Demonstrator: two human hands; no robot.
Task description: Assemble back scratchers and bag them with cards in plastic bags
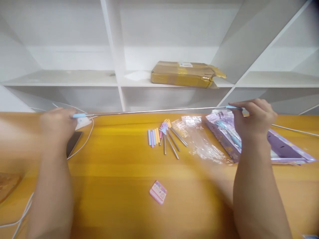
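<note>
A long thin metal rod (154, 111) with light blue ends stretches level above the wooden table (112, 199). My left hand (59, 122), blurred, is closed on its left end, and my right hand (254, 114) pinches the blue tip at the right. Below the rod lie several small hand-shaped heads (164, 126) in blue, purple, pink and yellow on metal rods. Beside them is a row of short pastel tubes (153, 136). A small pink card or case (158, 192) lies nearer to me.
Clear plastic wrappers (205, 146) and a purple box (286, 147) with packaged items lie at the right. A dark phone (73, 142) and white cables (23, 212) are at the left. A taped cardboard box (184, 73) sits on the white shelf (62, 78) behind.
</note>
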